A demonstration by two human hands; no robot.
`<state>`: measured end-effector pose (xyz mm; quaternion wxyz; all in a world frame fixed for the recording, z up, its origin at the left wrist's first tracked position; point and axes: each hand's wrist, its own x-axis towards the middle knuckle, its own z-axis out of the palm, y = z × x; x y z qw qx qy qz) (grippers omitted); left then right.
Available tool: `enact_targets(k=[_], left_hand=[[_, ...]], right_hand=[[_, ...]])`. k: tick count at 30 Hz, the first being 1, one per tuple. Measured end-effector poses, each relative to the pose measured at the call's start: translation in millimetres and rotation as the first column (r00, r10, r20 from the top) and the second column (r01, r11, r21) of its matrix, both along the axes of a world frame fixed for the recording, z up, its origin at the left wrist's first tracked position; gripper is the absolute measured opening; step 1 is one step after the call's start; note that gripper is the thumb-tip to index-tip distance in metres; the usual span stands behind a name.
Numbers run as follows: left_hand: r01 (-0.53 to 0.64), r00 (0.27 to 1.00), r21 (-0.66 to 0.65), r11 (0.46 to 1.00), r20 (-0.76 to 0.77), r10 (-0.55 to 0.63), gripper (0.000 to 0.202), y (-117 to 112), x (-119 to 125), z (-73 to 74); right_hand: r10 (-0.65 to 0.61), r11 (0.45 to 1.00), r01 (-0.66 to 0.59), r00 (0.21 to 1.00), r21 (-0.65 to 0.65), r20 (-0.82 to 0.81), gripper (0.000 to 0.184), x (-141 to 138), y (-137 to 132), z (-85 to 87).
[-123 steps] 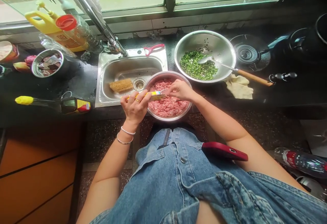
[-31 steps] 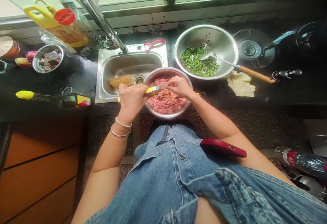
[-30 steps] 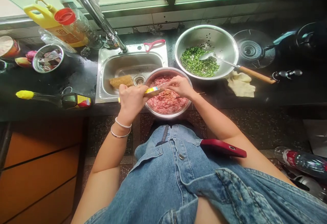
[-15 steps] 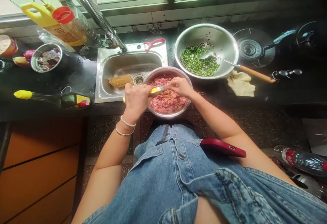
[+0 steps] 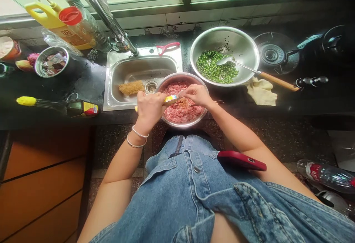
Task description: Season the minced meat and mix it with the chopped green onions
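My left hand (image 5: 151,107) is closed around a small yellow-and-white seasoning packet (image 5: 170,98), held over the near-left part of a steel bowl. Pinched fingers of my right hand (image 5: 196,94) grip the packet's far end. Beneath both hands, the steel bowl (image 5: 185,125) contains pink minced meat (image 5: 181,114) with a brownish powder patch (image 5: 182,104) on top. Thin sticks (image 5: 219,102), perhaps chopsticks, poke out past the bowl's right rim under my right wrist; their other ends are partly hidden.
Behind the meat bowl is a sink (image 5: 116,69) with a brown scrubber (image 5: 131,87). A larger bowl (image 5: 246,47) of chopped greens (image 5: 216,67) holds a wooden-handled spatula (image 5: 277,80). A cloth (image 5: 262,91) lies near the stove burner (image 5: 273,53). A sauce bottle (image 5: 80,108) lies left.
Both hands keep their grip on the packet over the meat, almost still. The whole view has shifted very slightly.
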<state>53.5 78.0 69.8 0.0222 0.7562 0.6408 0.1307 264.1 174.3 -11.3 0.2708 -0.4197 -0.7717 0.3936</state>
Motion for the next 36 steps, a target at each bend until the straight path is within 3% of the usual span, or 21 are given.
enact_targets(k=[7,17,25,29,32,36], left_hand=[[0.01,0.994,-0.012,1.0,-0.111,-0.011,0.036,-1,1,0.3],[-0.005,0.996,-0.011,1.0,-0.092,0.004,0.035,-3,-1,0.2],[-0.037,0.999,0.006,0.999,-0.005,0.037,0.032,-7,-9,-6.8],[-0.109,0.981,-0.042,0.993,0.157,0.114,0.029,-12,-20,-16.9],[-0.13,0.885,-0.143,0.981,0.43,0.18,0.034,-15,-29,-32.4],[-0.059,0.554,-0.264,0.963,0.793,0.251,0.044,-15,-27,-50.1]], right_hand=[[0.002,1.0,-0.002,1.0,-0.018,0.01,0.008,2,-1,3.1],[-0.004,1.0,0.004,0.999,0.002,0.033,0.006,0,3,6.7],[0.016,1.0,-0.017,0.997,0.013,0.069,0.007,-1,2,8.9],[0.068,0.996,-0.071,0.995,0.051,0.073,0.005,3,0,26.7],[0.142,0.982,-0.148,0.988,0.116,0.055,0.007,2,-2,52.4],[0.211,0.955,-0.223,0.974,0.196,0.079,0.014,-7,-7,96.0]])
